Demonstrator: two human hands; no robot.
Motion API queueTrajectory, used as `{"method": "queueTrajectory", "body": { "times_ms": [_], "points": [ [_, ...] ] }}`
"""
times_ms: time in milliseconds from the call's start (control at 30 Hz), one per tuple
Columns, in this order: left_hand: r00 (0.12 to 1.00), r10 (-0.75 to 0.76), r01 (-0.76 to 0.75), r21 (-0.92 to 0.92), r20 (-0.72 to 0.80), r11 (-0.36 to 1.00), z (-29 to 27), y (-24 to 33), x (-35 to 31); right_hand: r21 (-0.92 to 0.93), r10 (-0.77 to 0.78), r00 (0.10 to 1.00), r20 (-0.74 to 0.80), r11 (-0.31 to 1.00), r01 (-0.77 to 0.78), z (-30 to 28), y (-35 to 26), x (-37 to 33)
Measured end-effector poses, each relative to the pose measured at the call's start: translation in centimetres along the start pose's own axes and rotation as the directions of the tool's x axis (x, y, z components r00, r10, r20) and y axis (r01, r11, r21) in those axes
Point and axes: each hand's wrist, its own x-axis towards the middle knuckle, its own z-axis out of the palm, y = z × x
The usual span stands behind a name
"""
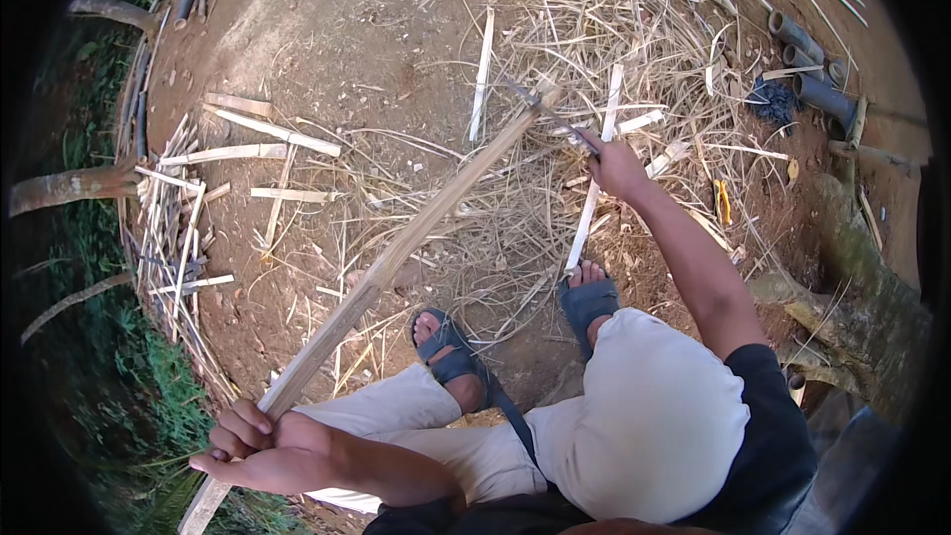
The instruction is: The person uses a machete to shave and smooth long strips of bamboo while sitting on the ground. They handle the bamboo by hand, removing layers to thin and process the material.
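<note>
Near the lower left, my left hand (263,446) is wrapped round the near part of a long, flat wooden strip (396,253), probably split bamboo. The strip runs diagonally away from me to the upper middle. My right hand (616,168) is closed on a knife (570,126), its handle mostly hidden in the fist. The thin dark blade lies across the strip close to the far end; whether it cuts into the wood cannot be made out. Below the strip are my two sandalled feet, the left one (446,349) nearer the middle.
Thin curled shavings (634,25) cover the dirt ground ahead and beneath the strip. Pale cut slats (272,129) are scattered to the left, beside a stick pile (178,228). At the right are dark bamboo tubes (822,99) and a thick tree trunk (862,287). Green plants edge the left.
</note>
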Motion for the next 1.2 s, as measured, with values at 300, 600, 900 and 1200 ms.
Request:
{"method": "queueTrajectory", "body": {
  "times_ms": [300, 600, 900, 1200],
  "points": [
    [0.997, 0.009, -0.011, 0.039, 0.071, 0.999, 1.2, 2.5, 0.7, -0.048, 0.126, 0.992, -0.025, 0.991, -0.127, 2.9, 1.5, 1.4],
    [0.998, 0.015, -0.017, 0.037, 0.055, 0.999, 0.4, 1.1, 1.6, 0.18, 0.002, 0.997, -0.082, 0.984, 0.013, 2.9, -1.3, -1.0],
    [0.991, 0.03, -0.022, 0.067, -0.128, 0.997, 0.6, -0.3, 1.1, 0.051, -0.15, 0.978, -0.147, 0.986, 0.159, 1.0, -2.5, -1.8],
    [0.994, -0.007, 0.006, -0.007, -0.105, 1.0, 0.3, 1.2, 6.7, 0.075, 0.192, 0.957, -0.215, 0.981, -0.18, 3.0, 4.5, 2.3]
  ]
}}
